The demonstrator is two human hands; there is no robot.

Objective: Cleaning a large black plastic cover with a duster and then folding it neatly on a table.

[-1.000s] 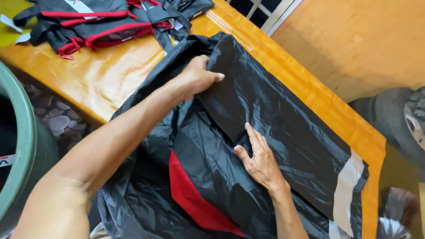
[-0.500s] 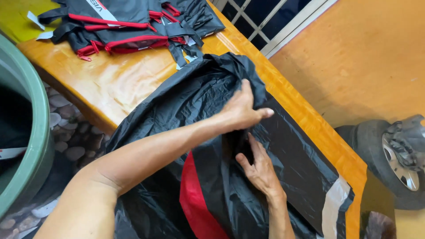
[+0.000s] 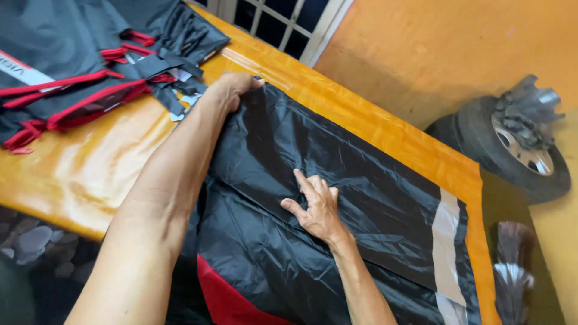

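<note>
Since the earlier frame, left hand (image 3: 233, 88) has slid from the middle of the black garment (image 3: 337, 174) out to its far left corner, where the fingers curl on the cloth edge. Right hand (image 3: 316, 207) lies flat, fingers spread, pressing the fabric mid-panel. Now smoother, the garment spans the orange table (image 3: 90, 162), bare wood to its left. Folded black-and-red garments (image 3: 78, 72) lie far left; a wheel (image 3: 518, 141) stands right.

The garment (image 3: 337, 198) is seen as black with a red panel and a grey stripe; the bench (image 3: 90, 162) is coloured glossy orange-yellow.
</note>
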